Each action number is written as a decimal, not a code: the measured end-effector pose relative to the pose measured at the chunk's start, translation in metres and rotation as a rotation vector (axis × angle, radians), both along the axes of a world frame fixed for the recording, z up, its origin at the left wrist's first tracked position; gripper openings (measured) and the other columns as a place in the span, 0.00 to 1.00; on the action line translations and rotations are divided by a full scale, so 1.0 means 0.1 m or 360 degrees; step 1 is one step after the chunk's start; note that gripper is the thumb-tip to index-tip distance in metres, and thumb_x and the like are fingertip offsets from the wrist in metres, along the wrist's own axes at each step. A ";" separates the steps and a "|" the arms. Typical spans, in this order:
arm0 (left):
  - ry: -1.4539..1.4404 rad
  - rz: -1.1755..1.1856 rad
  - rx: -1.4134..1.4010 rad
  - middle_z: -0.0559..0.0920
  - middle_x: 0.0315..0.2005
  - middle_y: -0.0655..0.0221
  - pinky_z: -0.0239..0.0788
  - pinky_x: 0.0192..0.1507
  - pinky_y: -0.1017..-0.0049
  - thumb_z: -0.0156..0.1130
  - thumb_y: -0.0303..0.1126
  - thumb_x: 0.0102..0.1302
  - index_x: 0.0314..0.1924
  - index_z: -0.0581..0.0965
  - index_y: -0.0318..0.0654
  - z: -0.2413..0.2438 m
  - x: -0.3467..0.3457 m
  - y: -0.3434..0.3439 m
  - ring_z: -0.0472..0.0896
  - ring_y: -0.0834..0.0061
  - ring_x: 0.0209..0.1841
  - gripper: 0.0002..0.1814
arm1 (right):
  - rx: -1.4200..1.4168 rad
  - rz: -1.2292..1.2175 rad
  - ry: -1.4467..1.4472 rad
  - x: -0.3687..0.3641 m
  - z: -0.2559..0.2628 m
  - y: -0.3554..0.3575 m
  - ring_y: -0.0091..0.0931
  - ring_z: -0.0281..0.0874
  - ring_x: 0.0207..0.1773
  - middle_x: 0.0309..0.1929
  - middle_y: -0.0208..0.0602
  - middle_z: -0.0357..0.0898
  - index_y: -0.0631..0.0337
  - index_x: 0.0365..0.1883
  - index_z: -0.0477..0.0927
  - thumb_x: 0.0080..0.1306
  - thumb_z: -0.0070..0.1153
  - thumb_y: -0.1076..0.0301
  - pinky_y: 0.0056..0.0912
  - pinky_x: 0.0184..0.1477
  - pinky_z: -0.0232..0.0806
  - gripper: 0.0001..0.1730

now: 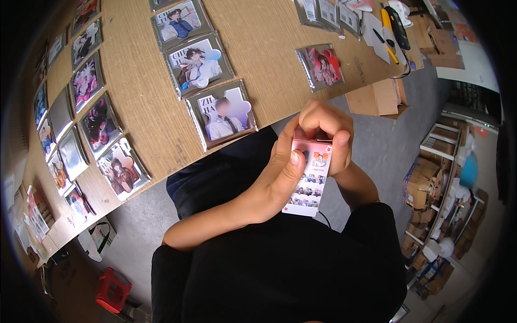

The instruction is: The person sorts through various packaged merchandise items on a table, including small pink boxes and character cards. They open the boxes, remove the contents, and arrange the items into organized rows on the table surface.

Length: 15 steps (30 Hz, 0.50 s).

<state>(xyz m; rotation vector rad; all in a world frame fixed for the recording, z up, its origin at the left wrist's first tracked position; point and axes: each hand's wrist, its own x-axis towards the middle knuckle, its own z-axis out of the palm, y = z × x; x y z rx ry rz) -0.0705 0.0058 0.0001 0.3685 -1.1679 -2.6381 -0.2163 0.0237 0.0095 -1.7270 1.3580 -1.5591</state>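
Note:
In front of my black shirt, a small pink-and-white printed cardboard box [309, 189] is held upright off the table. My left hand [278, 169] grips its left side, with the thumb pressed on the printed face. At the top end, my right hand [333, 127] curls its fingers over the box and rests against its right edge. A dark edge shows at the top, but the fingers hide most of that end. Closest on the table are a foil-backed packet [224, 113] with a character in a white shirt and a red-toned packet [321, 66].
Rows of illustrated packets [123, 167] cover the table's [133, 60] left part. Labelled packets [329, 14], a yellow cutter [386, 18] and a pen [379, 36] lie at the far right. An open carton [375, 99], a red stool [113, 290] and a loaded shelf [434, 202] stand around.

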 end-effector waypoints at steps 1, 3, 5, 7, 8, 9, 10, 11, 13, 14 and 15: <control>-0.0003 0.0001 0.0002 0.53 0.60 0.53 0.36 0.64 0.68 0.30 0.59 0.66 0.64 0.42 0.28 0.00 0.00 -0.02 0.47 0.63 0.65 0.41 | 0.0005 -0.0005 0.0053 -0.01 0.02 -0.02 0.25 0.62 0.15 0.12 0.35 0.68 0.63 0.15 0.68 0.66 0.30 0.50 0.25 0.17 0.53 0.29; -0.0016 0.0008 -0.0002 0.53 0.60 0.53 0.36 0.64 0.67 0.30 0.59 0.66 0.64 0.42 0.28 0.00 0.00 -0.04 0.47 0.62 0.65 0.41 | 0.0015 -0.0015 0.0158 -0.04 0.06 -0.08 0.25 0.63 0.16 0.13 0.35 0.68 0.63 0.16 0.68 0.66 0.31 0.49 0.25 0.19 0.54 0.29; -0.0037 0.0015 -0.0001 0.53 0.60 0.53 0.36 0.64 0.67 0.29 0.59 0.66 0.64 0.42 0.29 -0.01 0.02 -0.07 0.47 0.62 0.65 0.41 | -0.0110 -0.0068 0.0175 -0.03 0.08 -0.10 0.25 0.63 0.18 0.15 0.36 0.70 0.64 0.18 0.68 0.66 0.33 0.49 0.24 0.21 0.55 0.28; -0.0046 0.0016 0.0000 0.53 0.60 0.52 0.36 0.64 0.66 0.29 0.60 0.66 0.64 0.42 0.29 -0.01 0.04 -0.09 0.47 0.61 0.65 0.42 | -0.0238 -0.0132 0.0189 0.02 0.14 -0.14 0.24 0.63 0.18 0.16 0.36 0.70 0.63 0.20 0.68 0.66 0.34 0.49 0.24 0.21 0.55 0.27; -0.0052 0.0015 -0.0001 0.53 0.60 0.52 0.36 0.64 0.66 0.29 0.60 0.66 0.64 0.42 0.29 -0.01 0.04 -0.11 0.47 0.61 0.65 0.42 | -0.0225 -0.0084 0.0186 0.01 0.16 -0.13 0.24 0.64 0.18 0.16 0.36 0.70 0.63 0.21 0.68 0.65 0.35 0.49 0.23 0.21 0.55 0.26; -0.0061 0.0010 -0.0011 0.53 0.60 0.52 0.36 0.64 0.66 0.28 0.60 0.66 0.64 0.42 0.29 -0.02 0.04 -0.10 0.47 0.60 0.65 0.42 | -0.0208 -0.0066 0.0169 0.02 0.17 -0.14 0.24 0.64 0.18 0.16 0.36 0.70 0.63 0.21 0.68 0.65 0.36 0.50 0.23 0.21 0.55 0.25; -0.0068 0.0010 -0.0017 0.52 0.60 0.52 0.35 0.64 0.66 0.28 0.60 0.66 0.64 0.43 0.29 -0.01 0.05 -0.10 0.47 0.60 0.65 0.42 | -0.0191 -0.0048 0.0152 0.02 0.17 -0.15 0.24 0.64 0.18 0.16 0.36 0.70 0.63 0.20 0.68 0.65 0.36 0.50 0.23 0.20 0.55 0.25; -0.0076 0.0010 -0.0026 0.52 0.60 0.51 0.35 0.64 0.65 0.28 0.60 0.66 0.64 0.43 0.29 -0.02 0.05 -0.09 0.46 0.59 0.65 0.42 | -0.0174 -0.0031 0.0134 0.03 0.16 -0.16 0.23 0.65 0.18 0.16 0.36 0.70 0.64 0.20 0.68 0.65 0.36 0.51 0.23 0.20 0.55 0.25; -0.0082 0.0006 -0.0024 0.52 0.60 0.51 0.35 0.65 0.65 0.28 0.61 0.65 0.65 0.43 0.30 -0.03 0.04 -0.09 0.46 0.59 0.65 0.42 | -0.0130 -0.0032 0.0074 0.03 0.13 -0.17 0.24 0.65 0.15 0.15 0.36 0.69 0.64 0.18 0.68 0.65 0.37 0.53 0.23 0.18 0.54 0.24; -0.0087 0.0005 -0.0028 0.52 0.60 0.51 0.35 0.65 0.65 0.27 0.61 0.65 0.65 0.43 0.30 -0.04 0.04 -0.08 0.46 0.58 0.65 0.42 | -0.0110 -0.0036 0.0049 0.04 0.11 -0.17 0.24 0.65 0.15 0.14 0.36 0.69 0.64 0.17 0.68 0.65 0.37 0.54 0.23 0.17 0.54 0.24; -0.0090 0.0000 -0.0030 0.52 0.60 0.50 0.35 0.65 0.64 0.27 0.61 0.65 0.65 0.43 0.30 -0.04 0.05 -0.08 0.46 0.58 0.65 0.42 | -0.0090 -0.0041 0.0025 0.05 0.10 -0.17 0.24 0.65 0.15 0.14 0.36 0.69 0.65 0.16 0.67 0.65 0.37 0.54 0.23 0.17 0.54 0.24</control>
